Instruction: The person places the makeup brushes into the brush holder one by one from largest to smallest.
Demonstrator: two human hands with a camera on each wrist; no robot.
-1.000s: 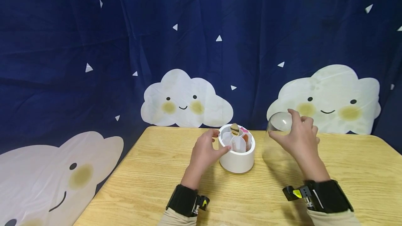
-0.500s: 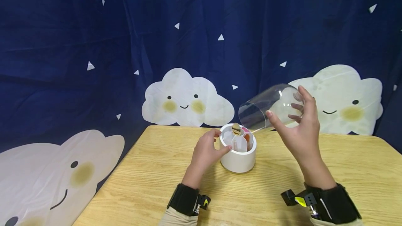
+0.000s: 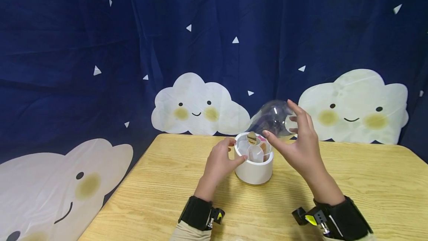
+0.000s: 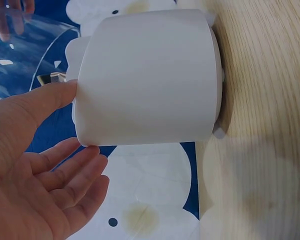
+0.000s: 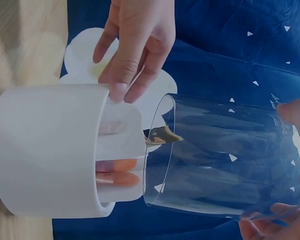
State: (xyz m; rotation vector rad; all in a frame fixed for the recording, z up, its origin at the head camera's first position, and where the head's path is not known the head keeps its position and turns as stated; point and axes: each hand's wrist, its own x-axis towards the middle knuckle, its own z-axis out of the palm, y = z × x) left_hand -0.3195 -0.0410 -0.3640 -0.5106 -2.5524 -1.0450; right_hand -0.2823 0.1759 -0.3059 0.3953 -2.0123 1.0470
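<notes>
A round white container point(image 3: 254, 174) stands upright on the table, its inside split by a pale petal-shaped divider point(image 3: 255, 154). Orange-brown, rounded pieces point(image 5: 119, 178) sit in one compartment, and a gold knob point(image 3: 251, 138) rises from the middle. My left hand point(image 3: 219, 160) holds the container's rim from the left, thumb at the near side and fingers farther round. With spread fingers and thumb, my right hand point(image 3: 302, 140) grips the domed end of a clear cover point(image 3: 272, 118). The cover is tilted, its open end close over the container and overlapping the knob in the right wrist view.
The light wooden table point(image 3: 150, 196) extends around the container. Behind it hangs a dark blue curtain point(image 3: 200, 21) with white triangles and smiling clouds. A black camera strap point(image 3: 197, 213) is on each wrist.
My right hand has lifted the clear cover from the right of the container, tipped it, and brought it left to the container's top. My left hand has stayed at the rim.
</notes>
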